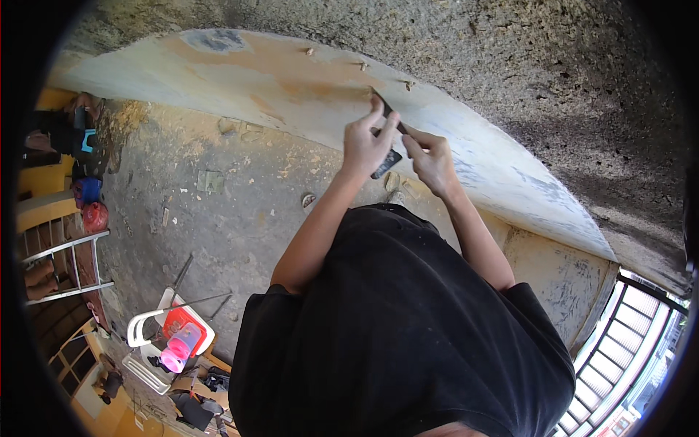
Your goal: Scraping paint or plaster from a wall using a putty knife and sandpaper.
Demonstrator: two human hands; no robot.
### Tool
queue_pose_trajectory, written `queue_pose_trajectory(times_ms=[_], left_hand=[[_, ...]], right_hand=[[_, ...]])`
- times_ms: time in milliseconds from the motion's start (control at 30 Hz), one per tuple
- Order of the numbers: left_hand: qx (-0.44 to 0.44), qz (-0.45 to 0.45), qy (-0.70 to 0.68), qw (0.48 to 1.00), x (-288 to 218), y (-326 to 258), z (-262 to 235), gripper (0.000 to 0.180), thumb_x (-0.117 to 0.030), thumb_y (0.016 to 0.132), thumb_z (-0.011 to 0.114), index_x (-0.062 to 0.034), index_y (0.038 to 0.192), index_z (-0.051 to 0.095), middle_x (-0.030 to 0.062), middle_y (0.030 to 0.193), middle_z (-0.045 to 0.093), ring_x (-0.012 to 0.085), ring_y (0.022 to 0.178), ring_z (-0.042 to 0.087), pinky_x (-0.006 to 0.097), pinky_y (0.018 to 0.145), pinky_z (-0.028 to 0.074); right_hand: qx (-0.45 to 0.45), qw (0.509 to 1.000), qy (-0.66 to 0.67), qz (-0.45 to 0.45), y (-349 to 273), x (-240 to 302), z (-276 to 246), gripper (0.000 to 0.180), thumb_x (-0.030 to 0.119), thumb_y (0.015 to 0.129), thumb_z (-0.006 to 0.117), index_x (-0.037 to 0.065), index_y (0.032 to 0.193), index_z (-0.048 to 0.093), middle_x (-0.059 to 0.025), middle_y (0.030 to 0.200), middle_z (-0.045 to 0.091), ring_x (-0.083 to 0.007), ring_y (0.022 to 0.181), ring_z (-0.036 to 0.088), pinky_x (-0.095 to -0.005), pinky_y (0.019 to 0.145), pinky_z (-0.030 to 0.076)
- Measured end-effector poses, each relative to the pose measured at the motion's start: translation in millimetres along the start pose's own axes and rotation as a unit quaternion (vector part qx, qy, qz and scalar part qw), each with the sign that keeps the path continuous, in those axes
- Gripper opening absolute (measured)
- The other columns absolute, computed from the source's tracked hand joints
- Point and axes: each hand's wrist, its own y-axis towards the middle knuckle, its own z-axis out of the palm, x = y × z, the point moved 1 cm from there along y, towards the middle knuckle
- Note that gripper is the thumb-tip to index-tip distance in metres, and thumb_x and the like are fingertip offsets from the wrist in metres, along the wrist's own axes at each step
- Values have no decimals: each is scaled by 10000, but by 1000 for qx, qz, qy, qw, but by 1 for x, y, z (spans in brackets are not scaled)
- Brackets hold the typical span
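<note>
Pink bottle (180, 349) on a white plastic chair (149, 328) sits low at left, above a rough concrete floor (218, 218). Further right, the person's left hand (366, 142) pinches a dark flat scraper (386, 138), its tip against a pale plastered ledge (291, 80). Just beside it, the right hand (434, 160) grips the tool's near end. Both hands are closed on it, almost touching.

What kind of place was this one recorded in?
Probably a building site or a room under renovation. Both hands hold a dark flat tool against a patchy, unfinished wall, the concrete floor is stained, and a plastic chair stands among clutter.
</note>
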Motion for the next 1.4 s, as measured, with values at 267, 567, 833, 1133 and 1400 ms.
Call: queue_pose_trajectory(times_ms=[267,567,833,1133,1400], left_hand=[[-22,53,-8,998,10,-3,10,605,-331,986,687,73,1414,545,236,862,726,195,754,682,334,699,535],[-65,101,3,993,16,-6,5,620,-385,985,663,46,1417,553,370,1070,666,389,919,747,391,802,553],[-27,-52,-76,995,22,8,-15,572,-251,1001,704,132,1393,540,130,1050,768,85,916,642,245,801,526],[-54,5,-116,992,23,18,-15,569,-260,987,719,133,1368,568,150,1104,761,67,919,630,251,784,530],[-53,40,-49,997,16,2,8,562,-254,979,734,142,1348,582,163,1074,753,105,887,665,256,755,538]], right_hand=[[9,999,37,3,-10,7,1,397,187,951,627,52,1322,676,-105,622,540,-91,633,511,-317,612,465],[29,999,40,-1,-13,9,2,376,195,1004,615,27,1334,681,28,676,524,-40,544,431,-286,489,383],[10,1000,4,-26,9,23,20,361,183,935,625,75,1265,722,-170,629,606,-106,598,535,-347,587,466],[36,999,-18,-16,27,15,28,380,169,946,628,40,1298,690,-79,608,585,-121,578,502,-374,581,464],[25,997,67,36,-4,9,1,359,156,965,622,31,1289,709,-9,652,609,-65,588,500,-299,551,448]])
